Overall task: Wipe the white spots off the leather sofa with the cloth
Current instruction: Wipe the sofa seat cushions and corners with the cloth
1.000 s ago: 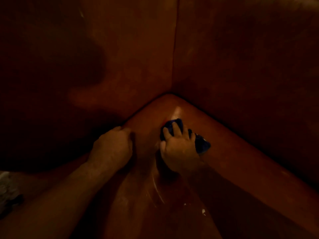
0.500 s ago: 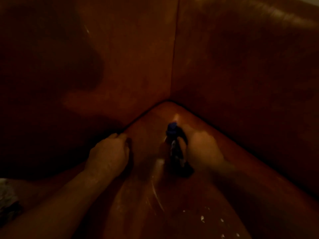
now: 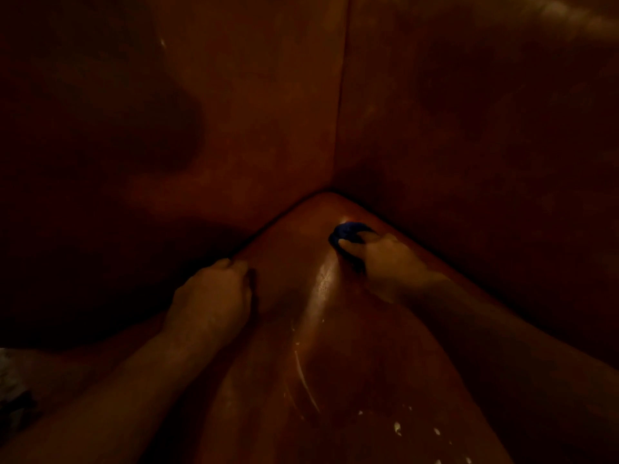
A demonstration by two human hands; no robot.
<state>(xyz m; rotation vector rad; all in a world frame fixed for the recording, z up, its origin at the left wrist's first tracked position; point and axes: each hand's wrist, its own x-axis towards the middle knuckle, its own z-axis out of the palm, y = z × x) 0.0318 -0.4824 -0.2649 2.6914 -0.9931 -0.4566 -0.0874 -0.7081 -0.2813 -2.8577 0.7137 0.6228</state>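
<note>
The scene is very dim. A brown leather sofa seat [image 3: 318, 329] runs to a corner between two back cushions. My right hand [image 3: 388, 262] grips a bunched dark blue cloth [image 3: 346, 234] and presses it on the seat close to the corner. My left hand [image 3: 214, 296] rests on the seat's left edge, fingers curled against the crease by the back cushion. A thin white streak [image 3: 306, 380] and several white spots [image 3: 397, 428] lie on the seat nearer to me, below both hands.
The left back cushion [image 3: 201, 112] and right back cushion [image 3: 485, 128] meet at a vertical seam above the corner. A pale patterned fabric [image 3: 10, 380] shows at the left edge. A glossy wet sheen [image 3: 323, 283] runs down the seat between my hands.
My right hand has swept the cloth to the right and toward the corner, turning from flat on the cloth to gripping it from the right. My left hand has stayed put.
</note>
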